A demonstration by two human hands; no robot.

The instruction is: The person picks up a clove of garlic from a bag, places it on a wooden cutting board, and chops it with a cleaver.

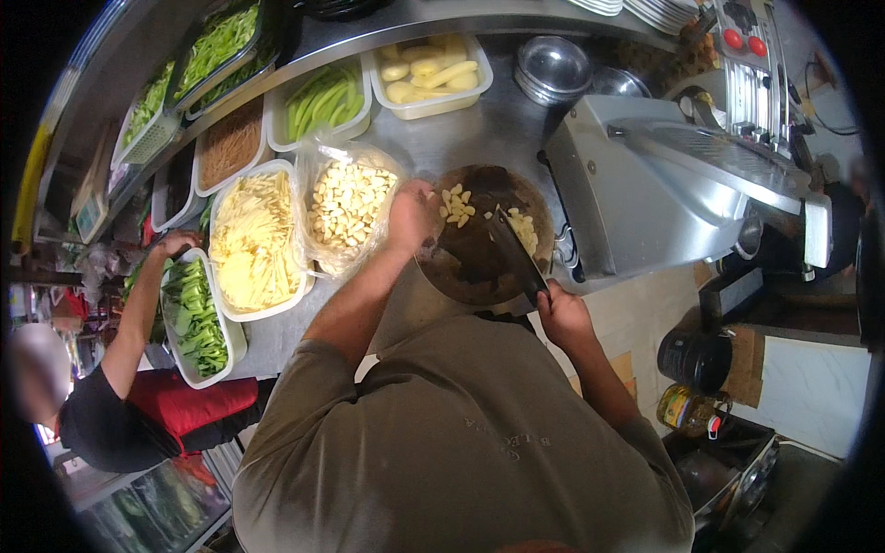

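My right hand (565, 319) grips the handle of a dark cleaver (520, 257), its blade seen almost edge-on over a round wooden chopping block (460, 259). Flattened or cut garlic (523, 228) lies against the blade's far side. Whole peeled garlic cloves (456, 205) sit in a small group on the block's upper left. My left hand (413, 216) is curled at the block's left edge, beside a clear plastic bag (332, 259) full of peeled garlic (352, 200). Whether its fingers hold anything is hidden.
Tubs of shredded pale vegetable (252, 242), cut greens (200, 318), green pods (325, 104) and peeled potatoes (432, 69) stand left and behind. A metal slicing machine (643, 186) borders the block's right. Steel bowls (553, 66) are stacked behind. At left, a co-worker's hand (178, 242) reaches in.
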